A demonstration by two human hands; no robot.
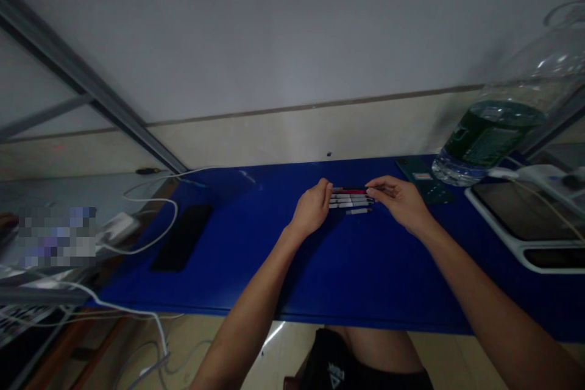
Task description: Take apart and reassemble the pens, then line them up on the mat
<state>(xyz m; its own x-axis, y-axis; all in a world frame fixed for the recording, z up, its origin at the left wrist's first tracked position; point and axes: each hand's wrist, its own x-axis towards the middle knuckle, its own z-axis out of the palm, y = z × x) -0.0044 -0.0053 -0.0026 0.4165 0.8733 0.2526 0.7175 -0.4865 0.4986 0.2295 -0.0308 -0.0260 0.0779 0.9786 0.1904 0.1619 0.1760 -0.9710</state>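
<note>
Several slim pens lie side by side on the blue tabletop (361,274), between my two hands. A black pen (351,188) is at the far side of the row, with a red pen (353,192) just nearer. White pens (350,200) lie in front of these, and a short white pen piece (359,211) sits apart, closest to me. My left hand (311,207) is closed at the left end of the black pen. At its right end, my right hand (398,200) pinches it with thumb and fingers. The fingertips partly hide both ends.
A large clear bottle (496,134) with a green label stands at the right, near a dark green phone (423,178) and a flat white-framed device (525,219). At left lie a black phone (181,237), white cables and a charger (119,226). The wall borders the back edge.
</note>
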